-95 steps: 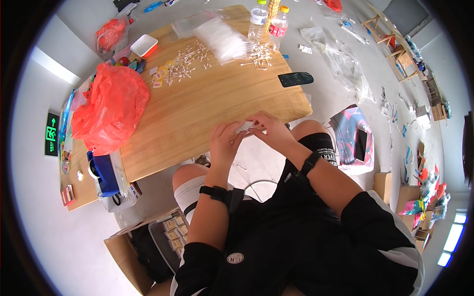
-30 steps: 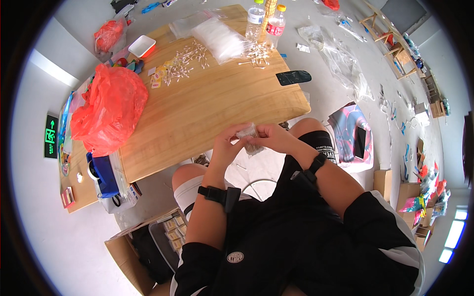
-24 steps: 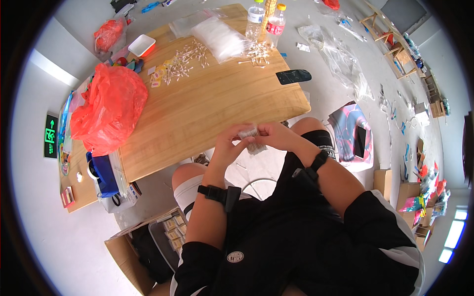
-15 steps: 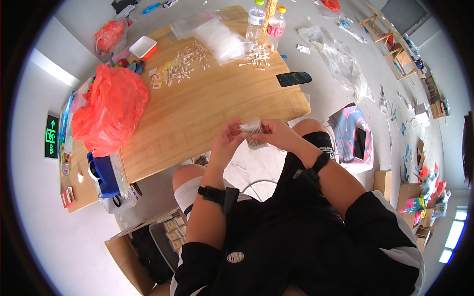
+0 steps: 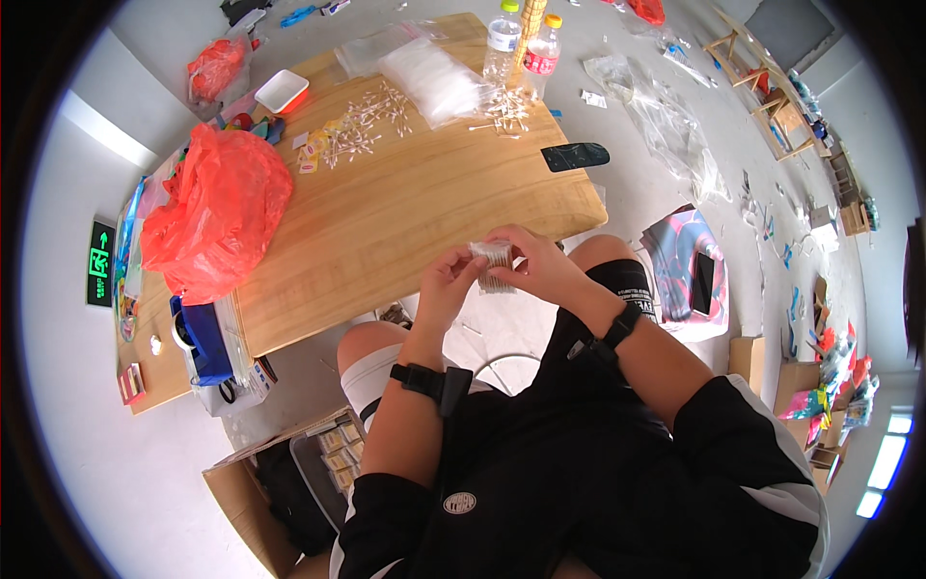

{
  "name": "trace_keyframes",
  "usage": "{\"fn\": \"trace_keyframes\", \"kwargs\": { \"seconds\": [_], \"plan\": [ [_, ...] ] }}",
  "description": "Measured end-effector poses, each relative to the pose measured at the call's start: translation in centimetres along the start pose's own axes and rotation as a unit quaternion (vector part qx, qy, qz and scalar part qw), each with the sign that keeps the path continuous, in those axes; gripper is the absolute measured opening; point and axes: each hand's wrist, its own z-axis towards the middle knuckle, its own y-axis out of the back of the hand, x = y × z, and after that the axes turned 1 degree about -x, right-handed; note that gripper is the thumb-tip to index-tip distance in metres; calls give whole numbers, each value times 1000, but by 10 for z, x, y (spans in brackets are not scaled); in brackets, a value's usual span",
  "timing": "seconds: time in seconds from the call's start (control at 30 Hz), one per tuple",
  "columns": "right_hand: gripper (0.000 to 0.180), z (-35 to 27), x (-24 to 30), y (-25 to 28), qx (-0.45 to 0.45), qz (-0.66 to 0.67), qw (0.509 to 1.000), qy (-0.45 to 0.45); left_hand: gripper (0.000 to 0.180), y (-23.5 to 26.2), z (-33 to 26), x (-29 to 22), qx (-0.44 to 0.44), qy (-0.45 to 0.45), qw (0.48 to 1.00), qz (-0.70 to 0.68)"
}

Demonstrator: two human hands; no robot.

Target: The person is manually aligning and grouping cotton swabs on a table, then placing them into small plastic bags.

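Over the table's near edge, both hands hold a small clear packet of cotton swabs (image 5: pixel 496 261) upright. The fingers of my left hand (image 5: pixel 450 277) pinch its left side. Thumb and fingers of my right hand (image 5: pixel 536 262) are closed on the right side and top corner. Loose cotton swabs (image 5: pixel 371 121) lie scattered on the wooden table (image 5: pixel 386 207), with small yellow labels (image 5: pixel 311 152) beside them. A stack of clear plastic bags (image 5: pixel 434 79) rests farther back.
A red plastic bag (image 5: pixel 217 207) fills the table's left side, near a white-and-red tray (image 5: pixel 283 92). Two bottles (image 5: pixel 502 43) stand at the far right. A dark flat piece (image 5: pixel 575 156) overhangs the right edge. A phone (image 5: pixel 704 282) lies on a patterned stool; a carton (image 5: pixel 241 502) sits low left.
My right hand has shifted its grip up and over the packet's right side. The packet has turned slightly more upright. The left hand has hardly moved.
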Motion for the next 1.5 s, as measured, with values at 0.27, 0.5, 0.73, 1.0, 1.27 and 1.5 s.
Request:
{"fn": "trace_keyframes", "kwargs": {
  "seconds": [0.27,0.5,0.73,1.0,1.27,1.5],
  "plan": [
    [42,0,-7,-6,13,1,1000,18,20,7,2,11,-19,-30,999,8],
    [43,2,-7,-8,3,-7,999,44,28,5,0,2,-13,-3,999,-48],
    [43,0,-1,-8,15,10,1000,6,29,5,0,4,-10,-16,998,-59],
    [44,1,-9,-7,28,48,998,-7,14,8,3,1,-45,-15,999,-17],
    [42,-2,-20,-14,43,84,995,-28,11,6,-1,-8,-68,3,998,-10],
    [36,-2,-20,-18,31,83,995,-39,10,2,-4,-15,-69,23,997,-31]
  ]
}}
